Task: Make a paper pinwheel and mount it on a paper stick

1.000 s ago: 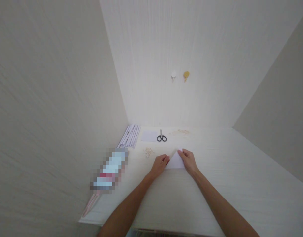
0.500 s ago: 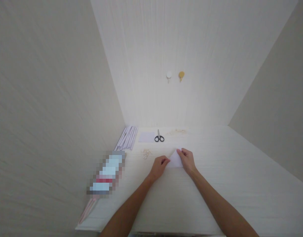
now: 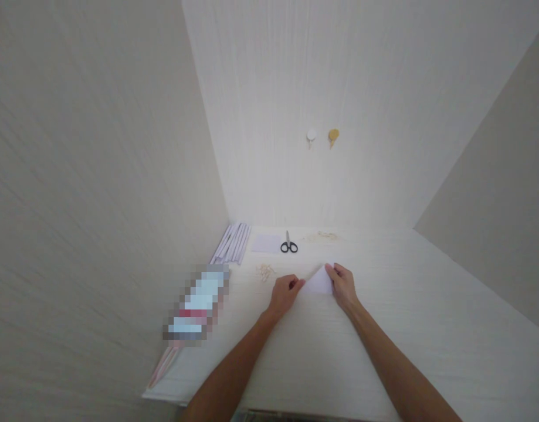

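Observation:
A sheet of white paper is stretched between my two hands, just above or on the table; its upper left edge runs slanted. My left hand pinches its left corner between thumb and fingers. At the upper right, my right hand grips the paper with the thumb on top. To the left of my left hand lies a small heap of short pale pieces. Scissors with black handles lie behind the hands, beside a flat white sheet of paper.
Several rolled white paper tubes lie at the back left against the side wall. In front of them is a blurred-out, pixelated object. Thin tan strands lie near the back wall. Two hooks, one white and one gold, are on that wall.
The view has shifted a little, so everything sits further right. My hands have moved slightly apart, and the paper between them looks flatter and wider.

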A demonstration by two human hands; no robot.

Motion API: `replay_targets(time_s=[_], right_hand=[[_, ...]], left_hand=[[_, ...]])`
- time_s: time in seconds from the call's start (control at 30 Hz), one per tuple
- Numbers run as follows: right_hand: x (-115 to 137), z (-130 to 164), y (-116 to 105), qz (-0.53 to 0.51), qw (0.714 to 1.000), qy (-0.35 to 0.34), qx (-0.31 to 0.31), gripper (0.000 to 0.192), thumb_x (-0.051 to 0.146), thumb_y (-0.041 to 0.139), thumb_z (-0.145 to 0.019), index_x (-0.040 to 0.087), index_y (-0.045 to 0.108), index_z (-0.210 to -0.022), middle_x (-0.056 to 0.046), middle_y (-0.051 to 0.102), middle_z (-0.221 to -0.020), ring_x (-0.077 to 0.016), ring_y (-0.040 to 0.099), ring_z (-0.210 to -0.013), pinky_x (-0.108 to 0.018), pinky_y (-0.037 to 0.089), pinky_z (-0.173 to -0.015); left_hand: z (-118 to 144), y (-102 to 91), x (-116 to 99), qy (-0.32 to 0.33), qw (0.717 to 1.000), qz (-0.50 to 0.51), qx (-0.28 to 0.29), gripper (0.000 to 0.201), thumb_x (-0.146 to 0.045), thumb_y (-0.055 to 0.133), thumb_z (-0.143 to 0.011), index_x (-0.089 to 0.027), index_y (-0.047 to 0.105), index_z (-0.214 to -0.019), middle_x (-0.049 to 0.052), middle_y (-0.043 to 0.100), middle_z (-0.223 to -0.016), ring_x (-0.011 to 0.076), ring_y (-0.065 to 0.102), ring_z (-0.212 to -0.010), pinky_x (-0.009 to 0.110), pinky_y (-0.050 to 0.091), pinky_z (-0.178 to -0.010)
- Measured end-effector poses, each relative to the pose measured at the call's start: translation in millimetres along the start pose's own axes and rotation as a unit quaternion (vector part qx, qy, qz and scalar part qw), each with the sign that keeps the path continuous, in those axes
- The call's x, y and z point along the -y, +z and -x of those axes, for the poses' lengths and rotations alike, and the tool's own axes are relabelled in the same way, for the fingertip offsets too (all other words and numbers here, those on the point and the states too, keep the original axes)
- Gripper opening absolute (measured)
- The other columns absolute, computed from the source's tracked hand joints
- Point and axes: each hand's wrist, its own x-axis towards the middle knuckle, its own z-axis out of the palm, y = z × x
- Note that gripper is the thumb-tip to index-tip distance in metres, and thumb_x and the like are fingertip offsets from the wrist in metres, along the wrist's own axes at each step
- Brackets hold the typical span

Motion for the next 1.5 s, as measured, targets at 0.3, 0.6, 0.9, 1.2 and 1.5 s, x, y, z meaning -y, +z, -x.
replay_targets(time_s=[0.3,0.6,0.9,1.2,1.5], right_hand=[[4,17,22,-0.043,0.993,0.043,0.097,0.029,0.045,0.059,-0.061,0.015,0.057,-0.062,0.001,0.053,-0.05,-0.0104,0.044,-0.043,-0.022,0.033,-0.04],[4,13,21,-0.05,0.996,0.05,0.047,0.029,0.044,0.06,-0.061,0.015,0.056,-0.057,0.003,0.052,-0.046,-0.009,0.041,-0.039,-0.022,0.03,-0.037],[10,21,28,-0.008,0.998,0.022,0.054,0.026,0.04,0.059,-0.063,0.014,0.062,-0.06,-0.001,0.06,-0.053,-0.0127,0.05,-0.047,-0.023,0.037,-0.045],[7,21,32,-0.001,1.0,0.007,0.015,0.018,0.031,0.064,-0.06,0.015,0.065,-0.066,-0.004,0.066,-0.063,-0.0153,0.057,-0.059,-0.026,0.043,-0.059],[5,18,30,-0.024,0.999,0.027,0.023,0.019,0.03,0.066,-0.056,0.014,0.066,-0.066,-0.005,0.067,-0.063,-0.0158,0.058,-0.056,-0.026,0.043,-0.053]], left_hand=[[2,8.7,-4,0.041,0.998,-0.008,0.04,0.035,-0.039,0.035,-0.077,-0.015,0.05,-0.057,-0.004,0.043,-0.053,0.0086,0.037,-0.053,0.022,0.028,-0.052],[6,11.5,-3,0.051,0.997,-0.006,0.059,0.033,-0.037,0.038,-0.077,-0.014,0.051,-0.058,-0.003,0.044,-0.052,0.0085,0.037,-0.051,0.022,0.027,-0.052],[5,15.6,-9,0.008,1.0,0.016,0.014,0.039,-0.041,0.031,-0.079,-0.014,0.046,-0.055,-0.004,0.039,-0.051,0.0087,0.034,-0.051,0.022,0.025,-0.049],[5,18.4,-14,-0.001,1.0,0.002,-0.028,0.032,-0.036,0.035,-0.078,-0.015,0.051,-0.059,-0.002,0.046,-0.054,0.0096,0.038,-0.053,0.023,0.026,-0.051],[3,12.9,-14,-0.001,1.0,-0.009,-0.029,0.027,-0.034,0.041,-0.075,-0.015,0.052,-0.06,-0.003,0.047,-0.053,0.0093,0.039,-0.051,0.023,0.026,-0.051]])
